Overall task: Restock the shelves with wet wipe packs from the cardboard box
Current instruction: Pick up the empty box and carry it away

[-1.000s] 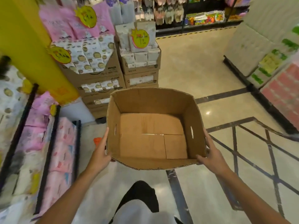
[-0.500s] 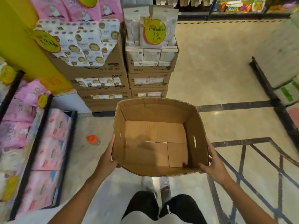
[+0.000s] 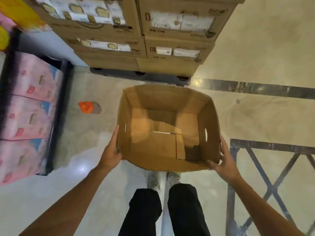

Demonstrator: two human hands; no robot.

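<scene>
I saw both hands, left hand (image 3: 110,151) and right hand (image 3: 225,160), gripping the empty cardboard box (image 3: 167,128) by its sides, fingertips hidden underneath, arms outstretched.

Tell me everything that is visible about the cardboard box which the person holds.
The cardboard box is brown corrugated board, open at the top, with no packs inside. Its bottom flaps are folded shut, with a pale strip at the seam. Each side wall has a narrow slot. It stays upright above the floor, in front of the person's legs. The left hand holds its left wall and the right hand grips its near right corner.
</scene>
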